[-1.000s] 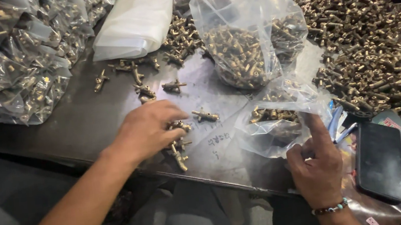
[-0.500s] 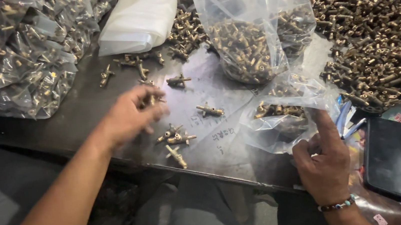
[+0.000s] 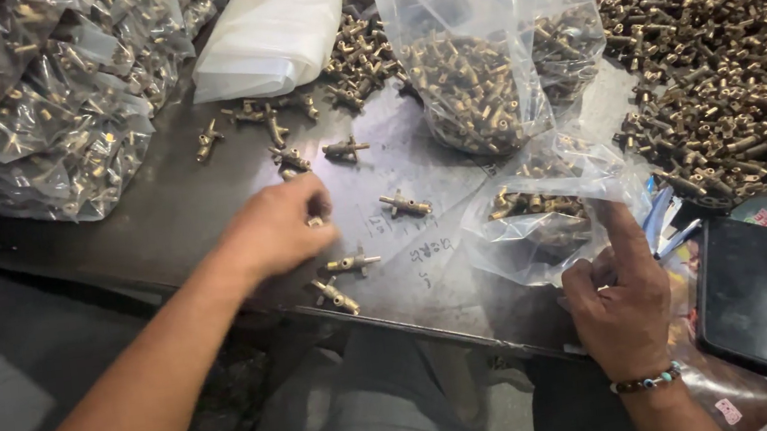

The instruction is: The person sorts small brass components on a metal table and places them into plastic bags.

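My left hand [image 3: 277, 228] rests on the dark metal table [image 3: 162, 212], fingers curled around small brass T-shaped fittings; one fitting shows at the fingertips. Loose brass fittings [image 3: 353, 263] lie just right of it and below it. My right hand [image 3: 619, 299] pinches the edge of a small clear plastic bag [image 3: 546, 207] partly filled with brass fittings, index finger raised along the bag's mouth. A bead bracelet circles that wrist.
A larger open bag of fittings [image 3: 482, 69] stands behind. A big loose heap of fittings [image 3: 733, 70] fills the right. Filled bags [image 3: 16, 113] pile at the left. Folded white plastic [image 3: 271, 31] lies at the back. A black phone [image 3: 746, 292] lies near my right hand.
My left hand moved up from the fittings near the table edge to those farther in and closed on some. My right hand stayed on the small bag.
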